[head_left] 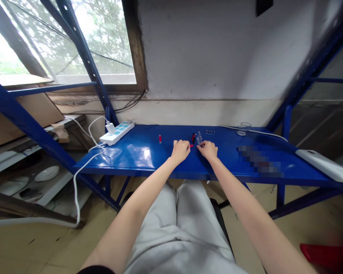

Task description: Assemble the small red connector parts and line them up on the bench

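Observation:
My left hand [180, 150] is closed above the blue table, its fingers curled around a small red piece [191, 145] whose end shows at the fingertips. Close by on the right, my right hand [209, 150] has thumb and fingers pinched together. What lies in that pinch is too small to make out. Just beyond both hands stand a small red-and-black object [193, 137] and a cluster of clear little pieces [199, 137]. Off to the left, a short red tube with pale ends [160, 139] stands on the table.
Several tiny metal-looking parts [210, 132] lie in rows behind my right hand. A clear glass [244, 128] is at the back right, by a white cable. A white power strip [117, 133] occupies the left end; a white flat object [327, 165] the right. Blue posts frame the table [131, 158].

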A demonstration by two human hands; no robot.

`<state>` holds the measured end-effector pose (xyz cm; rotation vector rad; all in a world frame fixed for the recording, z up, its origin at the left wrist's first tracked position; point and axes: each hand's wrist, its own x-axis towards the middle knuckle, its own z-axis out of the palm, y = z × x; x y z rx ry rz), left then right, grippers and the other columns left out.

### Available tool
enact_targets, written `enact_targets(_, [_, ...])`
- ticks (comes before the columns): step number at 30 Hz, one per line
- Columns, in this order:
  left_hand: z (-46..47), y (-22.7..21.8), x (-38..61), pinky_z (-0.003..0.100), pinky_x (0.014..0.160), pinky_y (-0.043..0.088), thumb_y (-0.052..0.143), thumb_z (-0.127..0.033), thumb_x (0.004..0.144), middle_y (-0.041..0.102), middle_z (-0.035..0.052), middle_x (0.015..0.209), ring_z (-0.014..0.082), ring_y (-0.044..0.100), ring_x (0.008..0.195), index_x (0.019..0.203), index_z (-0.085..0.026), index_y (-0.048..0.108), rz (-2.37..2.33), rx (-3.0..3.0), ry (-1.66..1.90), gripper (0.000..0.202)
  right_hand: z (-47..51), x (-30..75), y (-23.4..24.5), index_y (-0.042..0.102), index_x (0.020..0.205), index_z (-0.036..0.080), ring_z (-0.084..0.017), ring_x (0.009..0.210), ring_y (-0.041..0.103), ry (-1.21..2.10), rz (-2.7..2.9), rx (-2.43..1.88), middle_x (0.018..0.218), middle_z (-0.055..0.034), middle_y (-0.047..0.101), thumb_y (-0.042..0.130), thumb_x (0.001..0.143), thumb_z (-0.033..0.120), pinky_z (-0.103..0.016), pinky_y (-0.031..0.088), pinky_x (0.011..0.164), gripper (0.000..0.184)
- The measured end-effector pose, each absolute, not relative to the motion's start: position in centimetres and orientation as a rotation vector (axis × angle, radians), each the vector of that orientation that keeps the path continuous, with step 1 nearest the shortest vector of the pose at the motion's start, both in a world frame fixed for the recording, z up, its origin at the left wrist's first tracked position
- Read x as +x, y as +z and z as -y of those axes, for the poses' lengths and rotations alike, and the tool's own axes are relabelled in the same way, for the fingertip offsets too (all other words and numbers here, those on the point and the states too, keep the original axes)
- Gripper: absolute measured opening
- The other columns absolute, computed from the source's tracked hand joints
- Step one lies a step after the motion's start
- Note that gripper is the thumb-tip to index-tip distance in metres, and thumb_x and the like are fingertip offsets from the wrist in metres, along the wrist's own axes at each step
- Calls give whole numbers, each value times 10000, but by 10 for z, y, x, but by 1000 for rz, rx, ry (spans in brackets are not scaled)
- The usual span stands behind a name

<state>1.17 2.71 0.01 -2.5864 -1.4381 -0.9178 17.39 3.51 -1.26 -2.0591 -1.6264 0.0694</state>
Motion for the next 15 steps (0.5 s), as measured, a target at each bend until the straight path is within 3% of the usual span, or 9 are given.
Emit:
enact_targets(7, [-21,-7,-17,299,765,368,525,-164,743,616,-1,763,147,533,755,741,-184,546,1521,-2583,-1405,29,-38,176,-15,647,871,209,-244,916,541,76,1618,-2046,954,-75,638,539,774,374,-350,378,731,219])
enact_targets(15, [-15,-10,-22,218,639,404,544,-205,726,565,-18,709,96,511,641,767,-186,523,1637,-2418,-1958,50,-34,173,-12,632,795,211,-235,885,557,41,1680,-2001,888,-56,655,516,784,333,-332,367,713,169])
